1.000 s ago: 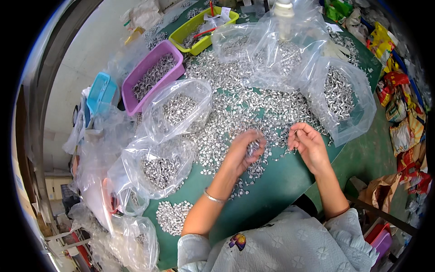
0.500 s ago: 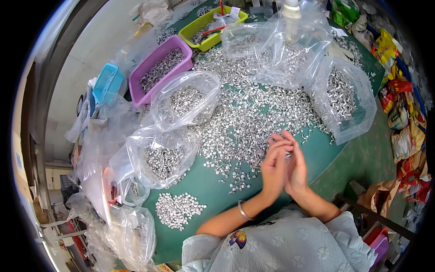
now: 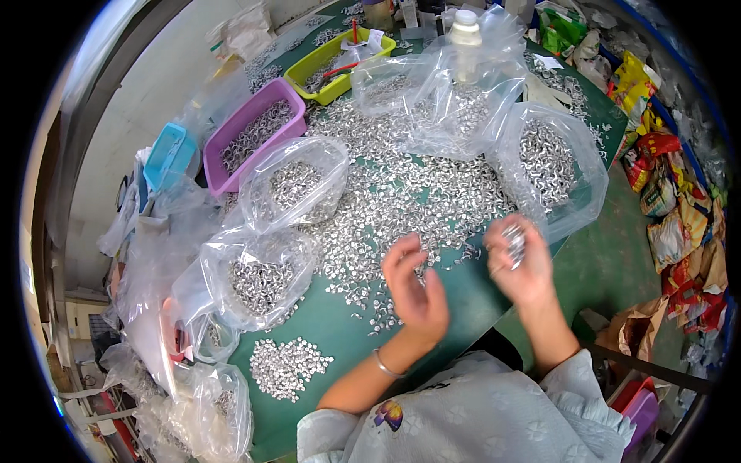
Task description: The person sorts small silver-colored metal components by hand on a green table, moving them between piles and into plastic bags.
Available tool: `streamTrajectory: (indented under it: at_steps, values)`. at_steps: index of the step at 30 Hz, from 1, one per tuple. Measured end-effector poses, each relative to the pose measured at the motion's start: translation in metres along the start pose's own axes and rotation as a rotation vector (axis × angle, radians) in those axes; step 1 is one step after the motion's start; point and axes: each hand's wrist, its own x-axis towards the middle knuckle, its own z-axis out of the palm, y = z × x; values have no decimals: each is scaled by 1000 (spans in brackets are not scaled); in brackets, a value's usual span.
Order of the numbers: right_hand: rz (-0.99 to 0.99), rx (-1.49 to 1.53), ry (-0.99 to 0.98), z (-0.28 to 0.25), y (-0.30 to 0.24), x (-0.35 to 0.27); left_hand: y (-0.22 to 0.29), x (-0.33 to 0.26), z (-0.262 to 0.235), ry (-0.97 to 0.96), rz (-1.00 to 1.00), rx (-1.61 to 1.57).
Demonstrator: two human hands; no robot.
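Observation:
In my right hand [image 3: 529,266], raised at the near edge of the clear plastic bag on the right [image 3: 587,197], is a clump of small curved silver metal pieces [image 3: 514,244]. Its fingers curl round them. My left hand [image 3: 421,297] hovers over the near edge of the big spread of silver metal pieces [image 3: 401,201]. Its fingers are bent but apart, and I see nothing in it. A smaller heap of silver pieces [image 3: 289,369] lies apart on the green table [image 3: 347,359], left of my left forearm.
More clear bags of pieces [image 3: 262,285] stand at the left. Behind them are a purple basin [image 3: 220,181], a light blue basket [image 3: 170,154] and a yellow-green basin [image 3: 332,91]. A white bottle [image 3: 465,35] stands far back. Colourful packets [image 3: 668,235] line the right.
My hands, cupped together before, have separated. The left has moved left and opened; the right has moved right, toward the bag, with metal pieces in it. The whole view has shifted slightly.

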Motion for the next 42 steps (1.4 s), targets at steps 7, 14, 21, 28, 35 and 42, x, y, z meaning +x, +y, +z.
streamTrajectory:
  at_steps: [7,14,21,28,35,42]
  values:
    - [-1265,-1454,12,32,-128,76,-19,3,-34,-251,-325,235]
    - [-1613,-2289,20,42,-80,52,-64,33,-47,-533,-157,648]
    - [-1064,-2269,-556,-8,-2,54,-98,26,-14,-733,58,1015]
    - [-960,-2747,-456,-33,12,74,-69,3,-44,-934,60,985]
    - [-893,-2473,-567,-30,3,60,-39,2,-67,-942,4,831]
    - [-1088,-2533,-447,-2,5,133,-101,69,-30,-706,15,841]
